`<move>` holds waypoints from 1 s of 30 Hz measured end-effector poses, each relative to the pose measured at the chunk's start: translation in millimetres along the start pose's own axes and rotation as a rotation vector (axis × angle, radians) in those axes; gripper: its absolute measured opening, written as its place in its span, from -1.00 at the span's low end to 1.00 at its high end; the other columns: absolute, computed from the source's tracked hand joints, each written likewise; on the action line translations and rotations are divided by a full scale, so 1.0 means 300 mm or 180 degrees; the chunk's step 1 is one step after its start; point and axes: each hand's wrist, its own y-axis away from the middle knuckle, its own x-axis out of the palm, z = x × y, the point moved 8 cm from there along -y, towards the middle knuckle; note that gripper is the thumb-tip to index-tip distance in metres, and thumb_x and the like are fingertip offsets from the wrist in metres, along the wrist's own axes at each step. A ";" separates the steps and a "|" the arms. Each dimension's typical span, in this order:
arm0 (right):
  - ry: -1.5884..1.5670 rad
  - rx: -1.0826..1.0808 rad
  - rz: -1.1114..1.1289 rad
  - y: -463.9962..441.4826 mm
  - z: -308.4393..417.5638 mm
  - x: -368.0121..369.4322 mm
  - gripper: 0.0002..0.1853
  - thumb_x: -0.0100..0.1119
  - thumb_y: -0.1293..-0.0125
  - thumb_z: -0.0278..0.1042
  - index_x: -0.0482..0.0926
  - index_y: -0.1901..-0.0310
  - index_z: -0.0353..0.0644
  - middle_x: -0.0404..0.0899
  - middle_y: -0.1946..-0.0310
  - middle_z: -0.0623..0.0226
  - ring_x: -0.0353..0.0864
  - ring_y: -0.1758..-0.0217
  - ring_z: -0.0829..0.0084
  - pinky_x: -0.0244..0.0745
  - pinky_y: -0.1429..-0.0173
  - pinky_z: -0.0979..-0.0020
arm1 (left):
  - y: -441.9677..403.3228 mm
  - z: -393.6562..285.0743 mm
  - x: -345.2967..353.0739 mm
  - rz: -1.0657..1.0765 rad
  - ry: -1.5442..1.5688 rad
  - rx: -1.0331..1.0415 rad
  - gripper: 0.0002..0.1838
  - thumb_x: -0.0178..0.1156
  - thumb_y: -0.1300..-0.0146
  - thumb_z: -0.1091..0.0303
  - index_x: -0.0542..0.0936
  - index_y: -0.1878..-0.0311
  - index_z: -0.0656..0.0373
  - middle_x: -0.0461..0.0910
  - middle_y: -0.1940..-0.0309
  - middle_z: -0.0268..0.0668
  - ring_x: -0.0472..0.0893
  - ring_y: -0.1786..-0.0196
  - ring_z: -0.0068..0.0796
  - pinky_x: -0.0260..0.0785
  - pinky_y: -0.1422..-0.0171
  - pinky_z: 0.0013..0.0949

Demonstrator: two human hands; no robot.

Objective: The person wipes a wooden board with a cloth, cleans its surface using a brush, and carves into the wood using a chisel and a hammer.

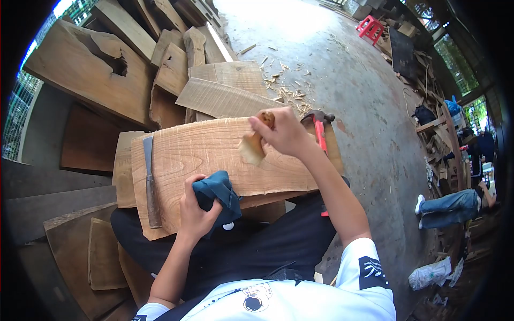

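My left hand (197, 209) grips a bunched dark teal cloth (218, 193) above the near edge of a wide wooden board (187, 155). Over the board's right half, my right hand (281, 131) is wrapped round the wooden handle of a brush (251, 148) with pale bristles, slightly blurred and pointing down to the left. On the board's left end lies a chisel (151, 182) with a wooden handle. A hammer (319, 128) with a red handle rests beyond my right wrist, partly hidden by my forearm.
Stacked wooden slabs (96, 69) fill the left side. Wood chips (289, 91) lie on the concrete floor (369, 128). A red stool (370, 29) stands at the back. At the right are another person (455, 207), scrap wood and a white bag (430, 274).
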 end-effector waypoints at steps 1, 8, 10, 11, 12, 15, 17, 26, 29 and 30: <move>-0.0006 -0.0005 0.0001 -0.007 -0.008 -0.006 -0.56 0.23 -0.45 -0.24 0.56 0.55 -0.37 0.52 0.68 0.07 0.48 0.64 0.20 0.42 0.41 0.20 | 0.005 0.012 0.002 -0.0004 -0.0006 -0.0001 -0.35 0.40 -0.11 0.44 0.34 -0.26 0.16 0.66 0.13 -0.02 0.73 0.05 -0.04 0.55 -0.08 -0.16; -0.0335 0.0155 0.0234 0.055 -0.001 0.087 -0.59 0.24 -0.45 -0.22 0.58 0.52 -0.35 0.55 0.66 0.12 0.53 0.67 0.33 0.43 0.47 0.23 | 0.102 -0.112 0.021 0.0175 -0.0006 0.1273 -0.33 0.48 0.10 0.47 0.40 -0.13 0.14 0.64 -0.12 0.02 0.71 -0.05 0.04 0.58 -0.11 -0.12; -0.1234 0.0602 0.0351 0.061 -0.030 0.123 -0.60 0.26 -0.45 -0.21 0.61 0.48 -0.38 0.55 0.66 0.09 0.49 0.71 0.42 0.39 0.52 0.24 | 0.143 -0.172 0.061 0.0434 -0.0233 0.1744 -0.33 0.52 0.22 0.43 0.47 -0.07 0.09 0.64 -0.13 -0.05 0.72 0.05 -0.01 0.60 0.04 -0.16; -0.1317 0.0608 0.0256 0.049 -0.044 0.104 -0.62 0.26 -0.45 -0.22 0.64 0.44 -0.39 0.56 0.67 0.12 0.52 0.68 0.37 0.44 0.48 0.29 | 0.160 -0.176 0.091 0.0623 -0.0190 0.1696 -0.35 0.51 0.20 0.42 0.50 -0.07 0.10 0.62 -0.17 -0.10 0.69 0.06 -0.04 0.58 0.02 -0.17; -0.0639 0.0276 0.0057 0.026 -0.035 0.053 -0.61 0.25 -0.46 -0.22 0.63 0.45 -0.38 0.58 0.64 0.15 0.57 0.63 0.35 0.50 0.42 0.30 | 0.177 -0.178 0.125 0.0792 -0.0338 0.1698 -0.35 0.49 0.18 0.42 0.51 -0.09 0.10 0.61 -0.19 -0.12 0.68 0.03 -0.06 0.56 -0.02 -0.16; 0.1016 -0.0440 -0.0370 0.005 0.012 -0.022 -0.66 0.19 -0.47 -0.27 0.60 0.44 -0.31 0.64 0.53 0.17 0.67 0.49 0.25 0.59 0.34 0.30 | 0.221 -0.149 0.209 0.1321 -0.0619 0.1619 -0.38 0.44 0.10 0.41 0.51 -0.14 0.10 0.55 -0.27 -0.17 0.62 -0.12 -0.10 0.47 -0.20 -0.13; 0.1590 -0.0498 -0.0380 0.010 0.017 0.020 -0.66 0.19 -0.46 -0.26 0.54 0.46 -0.28 0.57 0.53 0.13 0.67 0.44 0.12 0.58 0.30 0.19 | 0.233 -0.122 0.246 0.1553 -0.0766 0.1465 -0.39 0.42 0.07 0.42 0.51 -0.15 0.10 0.53 -0.30 -0.17 0.58 -0.19 -0.09 0.42 -0.27 -0.11; 0.0031 0.0004 0.0021 0.022 0.061 0.060 -0.57 0.21 -0.46 -0.27 0.48 0.55 -0.37 0.47 0.66 0.08 0.45 0.64 0.20 0.37 0.44 0.24 | 0.235 -0.069 0.288 0.1909 -0.0786 0.1179 -0.36 0.41 0.03 0.41 0.49 -0.21 0.10 0.55 -0.30 -0.18 0.56 -0.25 -0.09 0.41 -0.34 -0.10; 0.0702 -0.0475 -0.0377 0.010 0.055 0.038 -0.60 0.22 -0.46 -0.25 0.50 0.51 -0.35 0.49 0.62 0.05 0.54 0.55 0.13 0.42 0.38 0.16 | 0.247 -0.061 0.303 0.2074 -0.0809 0.1070 -0.38 0.40 -0.02 0.37 0.49 -0.22 0.10 0.55 -0.30 -0.16 0.56 -0.27 -0.09 0.41 -0.34 -0.09; 0.0956 -0.0469 -0.0394 0.010 0.055 0.052 -0.62 0.22 -0.46 -0.24 0.52 0.48 -0.33 0.49 0.61 0.05 0.56 0.52 0.11 0.43 0.35 0.14 | 0.250 -0.060 0.306 0.2073 -0.0806 0.1073 -0.38 0.40 -0.02 0.37 0.49 -0.22 0.10 0.55 -0.30 -0.16 0.56 -0.27 -0.09 0.41 -0.34 -0.09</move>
